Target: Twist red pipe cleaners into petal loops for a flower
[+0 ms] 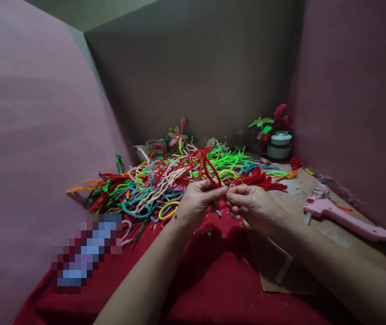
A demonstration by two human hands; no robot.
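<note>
A red pipe cleaner [216, 173], bent into a narrow pointed loop, rises from the fingers of my left hand [196, 203], which is closed on it in a pinch. My right hand [255, 207] meets it fingertip to fingertip, thumb and fingers pressed together at the lower end of the red piece. What exactly lies between the right fingertips is too small to make out. Just behind both hands spreads a big heap of pipe cleaners [172, 176] in green, white, red, yellow and blue. Red bent pieces [259, 179] lie beyond the right hand.
On the right a pink glue gun [345, 216] rests on a brown board [314, 243], its cord trailing off right. A lidded jar [279, 146] and pipe-cleaner flowers [177, 135] stand at the back. Red cloth [213, 280] covers the table; a blurred-out object [89, 250] lies left.
</note>
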